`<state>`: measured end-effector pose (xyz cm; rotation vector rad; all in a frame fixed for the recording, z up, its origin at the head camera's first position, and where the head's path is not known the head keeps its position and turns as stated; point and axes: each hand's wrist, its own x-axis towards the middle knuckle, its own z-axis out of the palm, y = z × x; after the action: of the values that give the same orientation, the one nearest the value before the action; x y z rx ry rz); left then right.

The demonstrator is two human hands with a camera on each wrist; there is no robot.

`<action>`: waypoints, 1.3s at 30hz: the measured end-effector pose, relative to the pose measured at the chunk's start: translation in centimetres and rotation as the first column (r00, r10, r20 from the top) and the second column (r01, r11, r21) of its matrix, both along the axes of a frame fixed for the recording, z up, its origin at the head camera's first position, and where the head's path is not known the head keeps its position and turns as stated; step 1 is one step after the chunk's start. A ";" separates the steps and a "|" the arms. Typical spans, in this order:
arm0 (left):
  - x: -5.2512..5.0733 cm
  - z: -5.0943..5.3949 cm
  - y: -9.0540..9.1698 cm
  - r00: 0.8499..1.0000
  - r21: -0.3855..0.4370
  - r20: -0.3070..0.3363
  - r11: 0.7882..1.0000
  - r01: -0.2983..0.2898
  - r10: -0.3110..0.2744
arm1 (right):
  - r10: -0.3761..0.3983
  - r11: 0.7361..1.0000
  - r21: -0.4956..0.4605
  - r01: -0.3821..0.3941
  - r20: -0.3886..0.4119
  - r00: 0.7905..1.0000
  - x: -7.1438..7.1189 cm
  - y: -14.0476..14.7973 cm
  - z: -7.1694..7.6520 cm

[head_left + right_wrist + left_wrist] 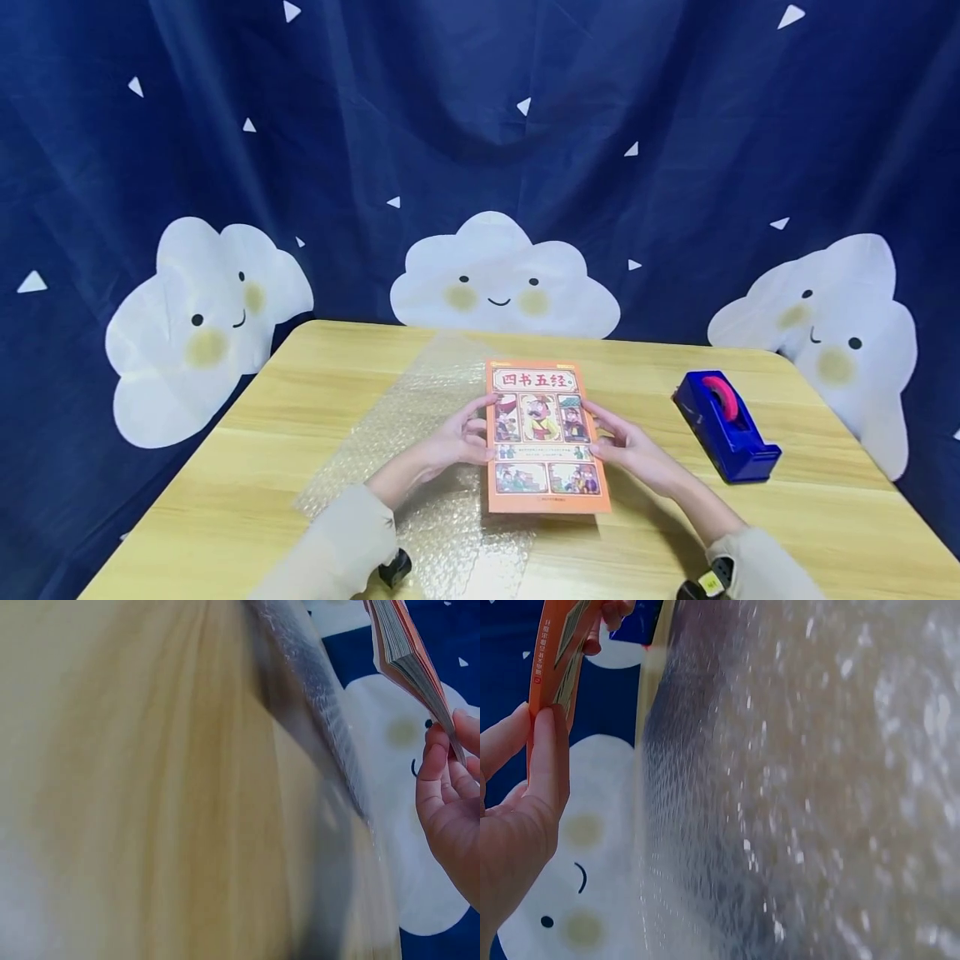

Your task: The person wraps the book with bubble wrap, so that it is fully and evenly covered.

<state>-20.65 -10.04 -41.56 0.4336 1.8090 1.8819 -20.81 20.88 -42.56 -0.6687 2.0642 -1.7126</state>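
Note:
An orange paperback book (543,454) with cartoon panels on its cover is held above the table, cover facing up toward the head camera. My left hand (456,439) pinches its left edge between thumb and fingers. The right edge is gripped by my right hand (633,450). In the right wrist view the book's page block (409,656) shows, with the right thumb and fingers on its edge. A sheet of clear bubble wrap (442,533) lies beneath and to the left of the book, and it fills much of the left wrist view.
A blue tape dispenser (727,433) with a pink-red core stands on the table's right side. The wooden table (300,400) ends at a dark blue curtain (480,125) printed with clouds and white triangles.

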 end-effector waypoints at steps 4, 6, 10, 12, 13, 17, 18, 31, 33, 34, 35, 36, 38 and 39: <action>0.0 0.1 -1.0 0.999 -0.019 0.000 0.999 -0.038 0.038 | 0.025 0.999 -0.024 -0.025 0.020 0.999 -0.6 -1.0 0.2; 0.0 0.1 -1.5 0.998 -0.025 -0.011 0.998 -0.055 0.055 | 0.038 0.999 -0.036 -0.037 0.021 0.999 -0.9 -1.6 0.2; 0.1 -0.3 -2.8 0.997 -0.025 -0.019 0.996 -0.080 0.080 | 0.062 0.997 -0.052 -0.061 0.016 0.998 -1.5 -2.9 0.0; 0.2 -0.5 -3.4 0.996 -0.026 -0.012 0.996 -0.089 0.089 | 0.071 0.996 -0.057 -0.069 0.025 0.997 -1.8 -3.5 -0.1; 0.2 -0.6 -3.7 0.996 -0.026 -0.009 0.995 -0.093 0.093 | 0.069 0.997 -0.048 -0.068 0.022 0.997 -2.0 -3.9 -0.2; 0.2 -0.6 -4.7 0.993 -0.027 -0.004 0.993 -0.114 0.114 | 0.063 0.998 -0.032 -0.062 0.032 0.997 -2.8 -5.0 -0.7; 0.1 -0.6 -5.0 0.993 -0.030 -0.005 0.992 -0.120 0.119 | 0.060 0.998 -0.026 -0.060 0.034 0.998 -3.0 -5.3 -0.7; -0.3 -1.3 -7.4 0.984 -0.085 0.018 0.981 -0.177 0.179 | 0.051 0.996 0.075 -0.051 0.006 0.999 -4.4 -8.3 -1.0; -0.3 -1.5 -7.7 0.984 -0.095 0.014 0.979 -0.178 0.180 | 0.046 0.994 0.098 -0.046 -0.001 0.999 -4.5 -8.7 -1.2; -0.3 -1.6 -7.7 0.983 -0.098 0.012 0.979 -0.180 0.182 | 0.038 0.993 0.110 -0.038 0.000 0.999 -4.5 -8.9 -1.3; -0.3 -1.7 -7.9 0.983 -0.103 0.008 0.978 -0.183 0.185 | 0.039 0.993 0.112 -0.039 0.002 0.999 -4.5 -9.1 -1.4; -0.3 -1.8 -7.9 0.982 -0.101 0.010 0.977 -0.188 0.190 | 0.035 0.992 0.118 -0.035 0.006 0.999 -4.5 -9.2 -1.5; -0.3 -2.0 -8.1 0.978 -0.105 0.013 0.973 -0.203 0.206 | 0.048 0.992 0.114 -0.049 0.015 0.999 -4.6 -9.6 -1.7; -0.2 -2.1 -8.2 0.977 -0.109 0.017 0.972 -0.210 0.213 | 0.056 0.992 0.112 -0.057 0.014 0.998 -4.7 -9.7 -1.8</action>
<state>-20.87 -18.23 -43.62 0.1804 1.9927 1.9063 -25.49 11.18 -44.40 -0.6746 2.0960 -1.5531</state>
